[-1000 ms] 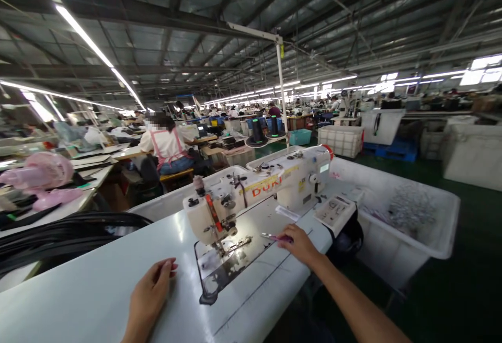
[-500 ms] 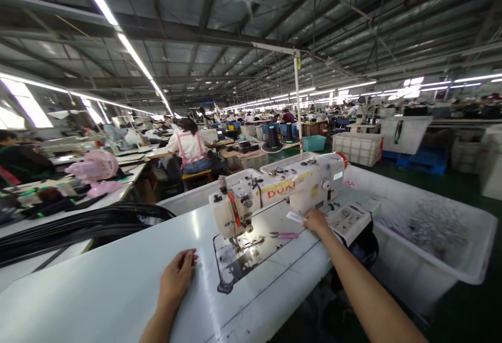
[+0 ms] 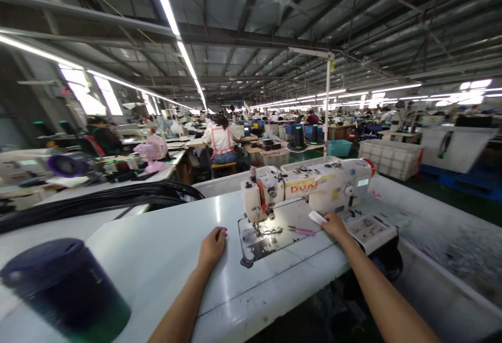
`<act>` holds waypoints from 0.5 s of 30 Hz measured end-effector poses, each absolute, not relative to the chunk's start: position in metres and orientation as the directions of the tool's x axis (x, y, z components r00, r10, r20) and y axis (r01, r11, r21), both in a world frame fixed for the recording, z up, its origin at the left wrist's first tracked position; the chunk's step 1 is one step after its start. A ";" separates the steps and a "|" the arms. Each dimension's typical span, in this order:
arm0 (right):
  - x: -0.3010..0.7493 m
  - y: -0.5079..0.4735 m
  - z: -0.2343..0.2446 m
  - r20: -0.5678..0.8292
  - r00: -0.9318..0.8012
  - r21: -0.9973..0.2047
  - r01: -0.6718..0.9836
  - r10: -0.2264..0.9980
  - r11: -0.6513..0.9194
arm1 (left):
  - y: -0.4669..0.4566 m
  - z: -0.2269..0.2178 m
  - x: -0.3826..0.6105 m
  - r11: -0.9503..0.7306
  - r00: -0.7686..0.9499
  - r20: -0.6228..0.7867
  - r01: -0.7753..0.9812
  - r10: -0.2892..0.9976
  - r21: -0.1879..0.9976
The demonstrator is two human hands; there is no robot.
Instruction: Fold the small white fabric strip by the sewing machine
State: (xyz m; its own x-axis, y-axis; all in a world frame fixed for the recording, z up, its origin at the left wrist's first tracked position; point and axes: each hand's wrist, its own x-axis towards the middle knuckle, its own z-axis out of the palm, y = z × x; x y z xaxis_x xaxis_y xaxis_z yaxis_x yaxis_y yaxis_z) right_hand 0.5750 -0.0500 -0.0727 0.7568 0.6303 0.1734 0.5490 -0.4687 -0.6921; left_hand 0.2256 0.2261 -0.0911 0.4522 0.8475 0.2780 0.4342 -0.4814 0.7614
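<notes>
Head view: looking forward and down across a white tabletop [image 3: 149, 275], with a single-needle sewing machine [image 3: 309, 189] as the landmark.

Dark lidded canister [image 3: 65, 283]: far left of the sewing machine, standing on the tabletop near the camera (blurred by the lens).

Black cord bundle [image 3: 105, 203]: left of the sewing machine, lying in long loops along the tabletop's far edge.

Pink desk fan [image 3: 152, 149]: beyond and left of the sewing machine, on a neighbouring bench [image 3: 157, 171].

Co-worker [image 3: 221, 141]: seated beyond the sewing machine, to its left, in a pink apron, back turned.

Left hand [image 3: 212, 249]: just left of the sewing machine's needle area, palm down on the tabletop.

Left fingers [image 3: 219, 234]: close together and lying flat, holding nothing.

Pink-handled snips [image 3: 301, 231]: on the sewing machine's bed, just below its arm, between the needle and the right hand.

Right hand [image 3: 333, 226]: at the sewing machine's bed, below the arm's middle.

Right fingers [image 3: 328, 218]: narrowly pinched on a white paper slip [image 3: 317, 217], which sticks out toward the snips.

Printed booklet [image 3: 371, 233]: right of the sewing machine, just beside the right hand.

White plastic bin [image 3: 458, 275]: right of the sewing machine, alongside the tabletop, holding a heap of small silvery pieces.
</notes>
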 end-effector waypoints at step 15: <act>0.362 0.006 -0.049 -0.146 0.007 -0.972 0.183 0.989 -0.145 | 0.106 -0.061 0.172 -0.114 0.778 0.134 -0.080 0.614 0.990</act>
State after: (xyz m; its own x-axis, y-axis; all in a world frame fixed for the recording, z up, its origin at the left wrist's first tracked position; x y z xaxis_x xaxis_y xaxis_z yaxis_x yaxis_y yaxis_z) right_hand 0.3616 0.0060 -0.0491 0.0068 0.9893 -0.1458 0.1833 -0.1446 -0.9724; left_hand 0.1720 0.1056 -0.0608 0.7779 0.6141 0.1337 -0.0804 -0.1138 0.9903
